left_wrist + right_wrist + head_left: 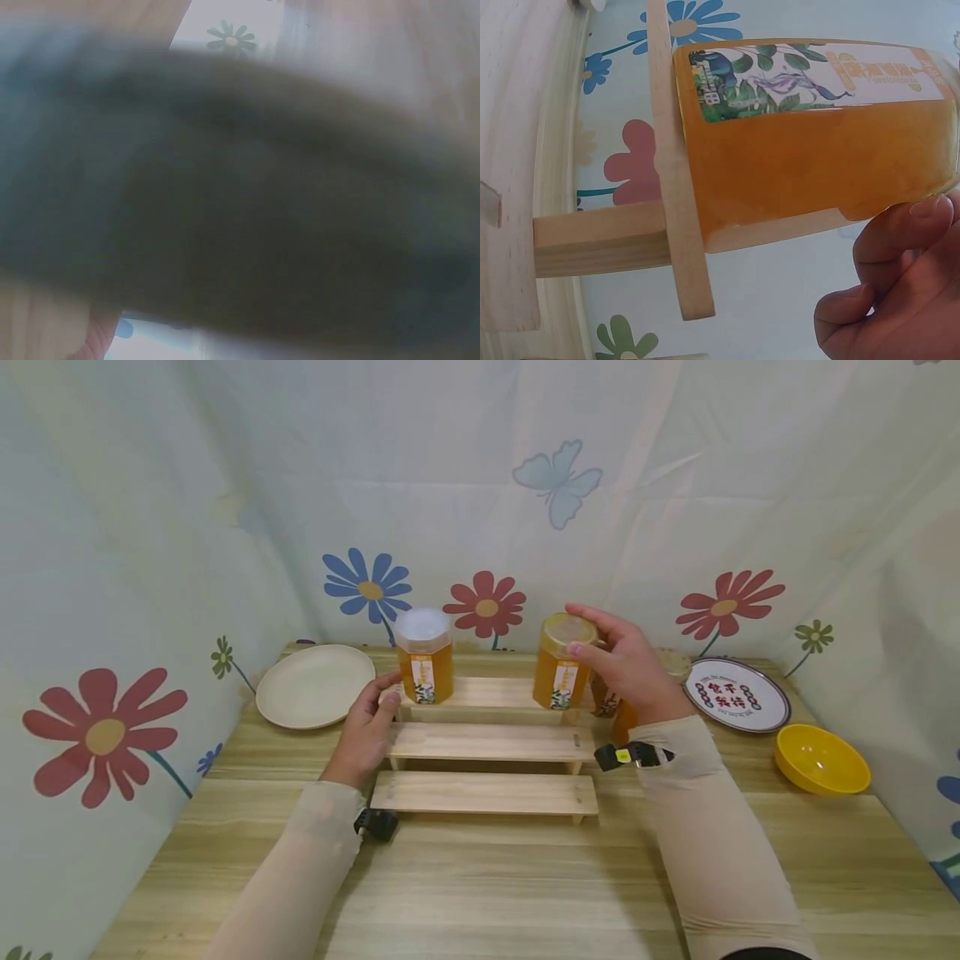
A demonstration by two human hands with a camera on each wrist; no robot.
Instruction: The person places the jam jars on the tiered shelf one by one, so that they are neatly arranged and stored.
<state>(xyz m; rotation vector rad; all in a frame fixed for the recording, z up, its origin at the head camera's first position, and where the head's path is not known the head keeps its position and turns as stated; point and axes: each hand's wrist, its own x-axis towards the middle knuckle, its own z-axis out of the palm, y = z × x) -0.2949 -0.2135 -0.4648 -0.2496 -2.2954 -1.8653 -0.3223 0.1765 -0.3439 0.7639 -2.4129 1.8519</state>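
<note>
A three-step wooden rack (487, 741) stands on the table. At the left end of its top step is a jar of amber honey (431, 672) with a whitish lid. My left hand (362, 731) holds the rack's left end beside this jar, thumb and fingers at the top board. At the right end of that step stands a second honey jar (558, 672) with a yellowish lid. My right hand (630, 668) grips it by the lid; in the right wrist view the base of this honey jar (817, 165) meets the board. A dark blur covers most of the left wrist view.
More amber jars (625, 725) stand right of the rack, partly hidden by my right arm. A cream plate (315, 685) lies at the back left. A white plate with red lettering (737, 695) and a yellow bowl (822, 760) sit at the right. Flowered cloth hangs behind.
</note>
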